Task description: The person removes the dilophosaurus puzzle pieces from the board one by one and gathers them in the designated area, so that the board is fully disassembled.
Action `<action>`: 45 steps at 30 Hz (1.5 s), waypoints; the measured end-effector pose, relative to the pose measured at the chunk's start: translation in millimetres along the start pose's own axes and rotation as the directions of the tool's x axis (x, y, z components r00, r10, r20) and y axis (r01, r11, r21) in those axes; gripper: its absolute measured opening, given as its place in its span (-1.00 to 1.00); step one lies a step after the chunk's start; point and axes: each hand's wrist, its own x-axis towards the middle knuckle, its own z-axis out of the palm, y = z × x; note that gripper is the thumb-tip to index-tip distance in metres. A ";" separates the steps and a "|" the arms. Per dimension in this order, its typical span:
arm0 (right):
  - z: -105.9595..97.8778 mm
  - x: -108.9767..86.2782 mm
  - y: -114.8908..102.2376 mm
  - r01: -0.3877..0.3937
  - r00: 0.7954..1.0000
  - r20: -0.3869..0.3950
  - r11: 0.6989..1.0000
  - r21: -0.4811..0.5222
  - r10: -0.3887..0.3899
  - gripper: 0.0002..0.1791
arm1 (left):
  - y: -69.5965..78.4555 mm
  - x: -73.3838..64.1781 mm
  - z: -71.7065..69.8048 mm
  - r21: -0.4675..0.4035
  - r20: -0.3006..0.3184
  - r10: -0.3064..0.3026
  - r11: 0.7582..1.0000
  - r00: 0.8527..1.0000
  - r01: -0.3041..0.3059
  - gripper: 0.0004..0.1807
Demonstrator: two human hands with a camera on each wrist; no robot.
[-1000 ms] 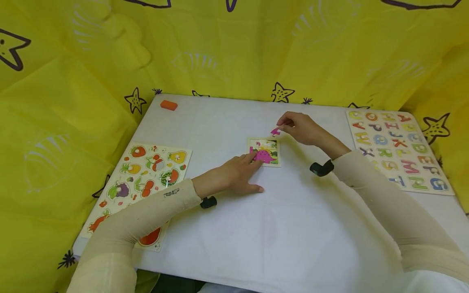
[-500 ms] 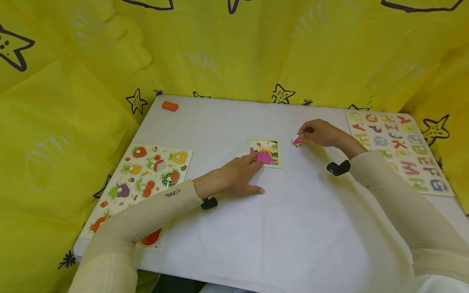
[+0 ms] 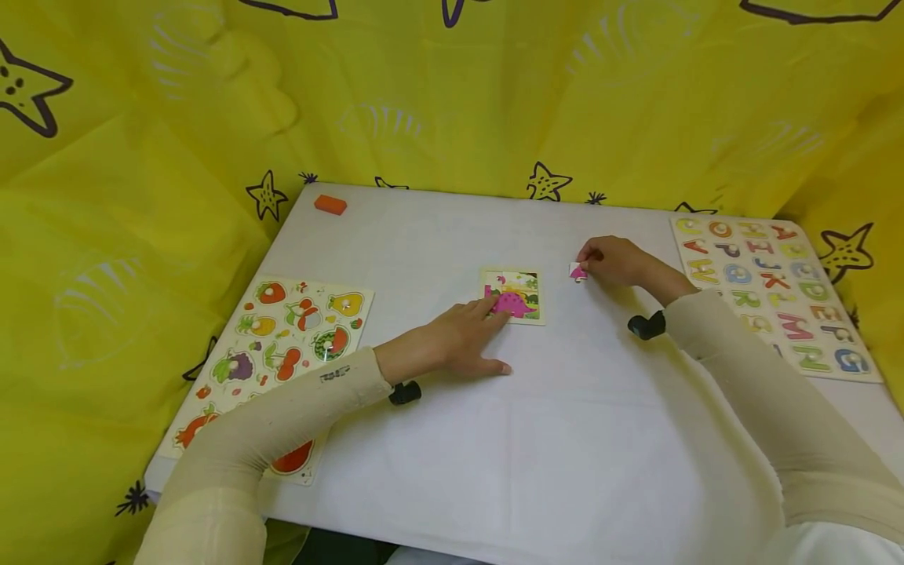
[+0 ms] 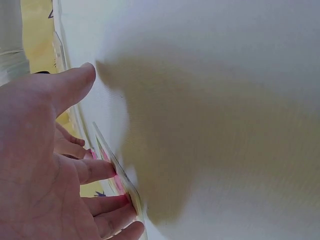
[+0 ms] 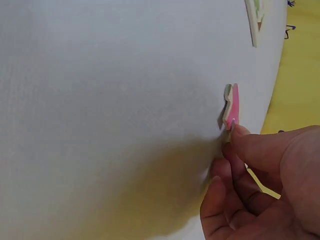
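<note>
Your dinosaur puzzle board (image 3: 528,322) lies on the bench (image 3: 438,471) under the spread, straight fingers of your left hand (image 3: 462,337); your right hand (image 3: 616,259) pinches a pink-and-white puzzle piece (image 3: 577,272) well to the board's right. The puzzle looks largely filled, with this piece still out; the paler upper-left corner may be its gap, too small to be sure. Your right wrist view shows the piece's pale edge and your thumb's pinch; only the head view shows the puzzle's picture clearly.
</note>
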 end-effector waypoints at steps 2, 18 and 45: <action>2.3 -0.3 -0.3 0.005 1.000 -0.021 1.000 0.001 -0.005 -0.76 | 0.2 0.3 0.1 0.005 0.000 -0.001 1.000 1.000 0.001 0.08; 12.5 -2.1 -0.9 0.033 0.992 -0.124 0.999 -0.011 -0.034 -0.82 | 0.6 0.4 -1.9 0.011 0.016 0.000 1.000 1.000 0.000 0.09; 41.0 9.0 -69.4 0.154 0.983 -0.106 0.988 0.008 -0.152 -0.64 | -0.5 -0.7 -4.3 0.035 0.008 0.016 0.999 1.000 -0.016 0.08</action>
